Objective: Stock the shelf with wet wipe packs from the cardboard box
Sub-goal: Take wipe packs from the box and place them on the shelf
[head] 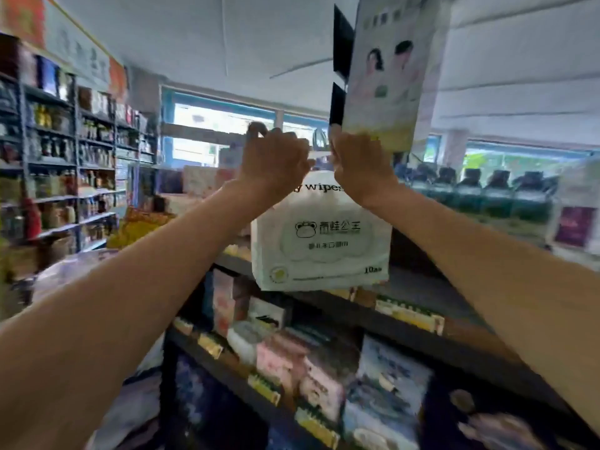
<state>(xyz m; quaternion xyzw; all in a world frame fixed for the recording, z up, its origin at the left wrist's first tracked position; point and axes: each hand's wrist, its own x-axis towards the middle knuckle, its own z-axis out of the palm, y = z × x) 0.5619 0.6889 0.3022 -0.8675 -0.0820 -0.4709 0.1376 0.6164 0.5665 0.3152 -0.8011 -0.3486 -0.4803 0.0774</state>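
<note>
Both arms reach up and forward — left hand (274,157) and right hand (358,164) side by side, fingers curled tight.

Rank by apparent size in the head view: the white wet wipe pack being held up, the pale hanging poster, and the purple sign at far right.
1. White wet wipe pack
2. Pale hanging poster, looks similar; nearness makes the order unsure
3. Purple sign, clearly smallest

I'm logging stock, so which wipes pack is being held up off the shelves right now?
The big white pack printed "wipes", hanging from both hands: left hand, right hand. All other packs sit on the shelves below.
</note>
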